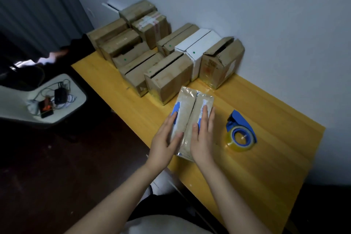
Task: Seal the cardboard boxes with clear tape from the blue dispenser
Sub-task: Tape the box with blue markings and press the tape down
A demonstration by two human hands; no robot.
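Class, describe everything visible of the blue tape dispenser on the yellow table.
The blue plastic tape dispenser lies flat on the yellow wooden table, right of the tape-wrapped cardboard box. Its round end carries a roll of clear, yellowish tape; its narrow end points towards the wall. Only the table touches it.

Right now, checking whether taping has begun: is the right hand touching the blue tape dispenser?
Apart. The head view shows bare yellow table between the right hand, flat on the brown cardboard box, and the blue tape dispenser.
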